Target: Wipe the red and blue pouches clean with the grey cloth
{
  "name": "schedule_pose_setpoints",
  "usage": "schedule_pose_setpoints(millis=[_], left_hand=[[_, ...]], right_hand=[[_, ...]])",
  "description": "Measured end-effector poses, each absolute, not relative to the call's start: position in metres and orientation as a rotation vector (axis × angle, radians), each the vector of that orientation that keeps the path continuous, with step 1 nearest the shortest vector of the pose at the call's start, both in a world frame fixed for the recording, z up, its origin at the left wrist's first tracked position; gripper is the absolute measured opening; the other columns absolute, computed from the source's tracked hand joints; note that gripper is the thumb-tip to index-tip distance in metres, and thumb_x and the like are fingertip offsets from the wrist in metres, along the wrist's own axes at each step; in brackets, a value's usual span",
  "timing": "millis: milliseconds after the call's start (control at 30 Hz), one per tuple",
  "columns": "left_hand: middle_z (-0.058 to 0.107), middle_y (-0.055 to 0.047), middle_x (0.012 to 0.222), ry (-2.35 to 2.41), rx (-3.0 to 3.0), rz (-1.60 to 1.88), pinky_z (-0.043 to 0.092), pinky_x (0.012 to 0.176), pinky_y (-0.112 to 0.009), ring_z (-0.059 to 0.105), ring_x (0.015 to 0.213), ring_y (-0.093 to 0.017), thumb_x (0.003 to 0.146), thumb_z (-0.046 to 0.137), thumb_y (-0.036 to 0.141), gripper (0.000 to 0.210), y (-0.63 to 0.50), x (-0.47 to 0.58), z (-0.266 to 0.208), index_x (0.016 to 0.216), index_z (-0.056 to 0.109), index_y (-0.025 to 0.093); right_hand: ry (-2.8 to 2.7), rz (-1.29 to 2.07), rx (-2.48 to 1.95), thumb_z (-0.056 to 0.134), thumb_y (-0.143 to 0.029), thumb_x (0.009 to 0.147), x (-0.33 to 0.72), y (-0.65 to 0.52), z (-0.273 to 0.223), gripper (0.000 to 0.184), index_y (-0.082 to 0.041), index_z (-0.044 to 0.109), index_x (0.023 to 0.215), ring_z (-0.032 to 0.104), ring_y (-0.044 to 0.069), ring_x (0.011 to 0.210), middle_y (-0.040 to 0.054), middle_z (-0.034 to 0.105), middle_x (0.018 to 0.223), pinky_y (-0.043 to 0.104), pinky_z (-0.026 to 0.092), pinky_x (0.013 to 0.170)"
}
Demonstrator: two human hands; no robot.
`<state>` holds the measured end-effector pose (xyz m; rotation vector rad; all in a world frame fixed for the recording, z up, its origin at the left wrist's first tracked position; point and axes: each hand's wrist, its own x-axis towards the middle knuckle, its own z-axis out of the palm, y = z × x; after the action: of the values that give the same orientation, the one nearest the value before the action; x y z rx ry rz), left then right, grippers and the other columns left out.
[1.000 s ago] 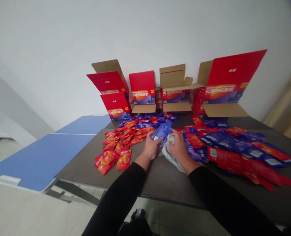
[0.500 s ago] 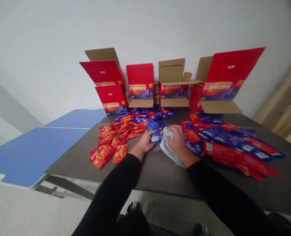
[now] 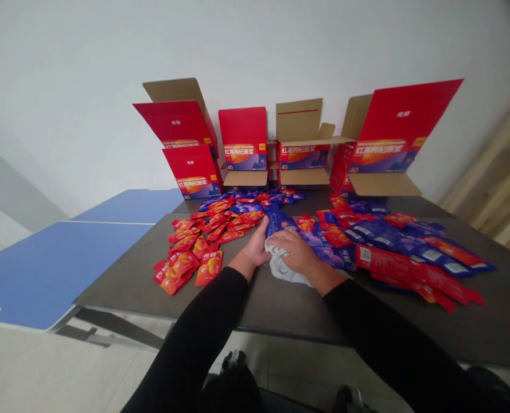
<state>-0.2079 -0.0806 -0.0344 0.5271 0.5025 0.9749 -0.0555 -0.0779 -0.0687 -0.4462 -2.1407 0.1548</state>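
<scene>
Near the middle of the dark table, my left hand [image 3: 256, 248] is closed on a blue sachet [image 3: 274, 221], which stands up from the fingers. My right hand [image 3: 295, 249] grips a crumpled grey-white cloth [image 3: 284, 269] and presses it against the lower part of that sachet. The cloth's loose end trails onto the table. Left of my hands lies a spread of red sachets [image 3: 209, 265] with orange fruit printed on them. Close to my right hand are blue and purple sachets [image 3: 334, 256], partly behind the wrist.
Open red cartons [image 3: 241, 155] stand along the back by the wall, some stacked. A larger heap of red and blue sachets [image 3: 405, 267] covers the right side of the dark table [image 3: 276, 310]. A blue-topped table [image 3: 57, 258] adjoins on the left.
My right hand has moved left with the cloth, from beside the blue sachet onto it. The sachet's label side, visible before, is now largely covered.
</scene>
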Motion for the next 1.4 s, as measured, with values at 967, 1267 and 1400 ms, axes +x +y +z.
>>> schedule_pose_setpoints(millis=[967, 1267, 1400], left_hand=[[0.073, -0.014, 0.089, 0.669, 0.691, 0.907, 0.06, 0.07, -0.034, 0.073, 0.075, -0.022, 0.101, 0.053, 0.038, 0.035, -0.078, -0.218, -0.037, 0.117, 0.066, 0.01], [0.076, -0.013, 0.098, 0.679, 0.494, 1.168, 0.057, 0.092, -0.038, 0.074, 0.09, -0.023, 0.1, 0.054, 0.028, 0.03, -0.066, -0.217, -0.033, 0.118, 0.069, 0.01], [0.076, -0.012, 0.096, 0.635, 0.574, 1.145, 0.057, 0.091, -0.036, 0.074, 0.088, -0.023, 0.098, 0.059, 0.028, 0.026, -0.069, -0.215, -0.036, 0.114, 0.071, 0.011]], right_hand=[[-1.334, 0.084, -1.09, 0.057, -0.017, 0.079, -0.034, -0.054, -0.064, 0.026, -0.021, 0.069, 0.101, 0.058, 0.025, 0.098, 0.0089, 0.059, 0.103, 0.044, 0.055, 0.096], [-1.989, 0.259, -0.6, 0.059, -0.007, 0.068, -0.044, -0.076, -0.068, 0.044, -0.027, 0.075, 0.104, 0.062, 0.025, 0.103, 0.005, 0.062, 0.108, 0.045, 0.055, 0.097], [-2.088, 0.26, -0.578, 0.059, -0.006, 0.069, -0.044, -0.075, -0.071, 0.045, -0.027, 0.075, 0.106, 0.062, 0.024, 0.104, 0.0054, 0.063, 0.11, 0.044, 0.056, 0.095]])
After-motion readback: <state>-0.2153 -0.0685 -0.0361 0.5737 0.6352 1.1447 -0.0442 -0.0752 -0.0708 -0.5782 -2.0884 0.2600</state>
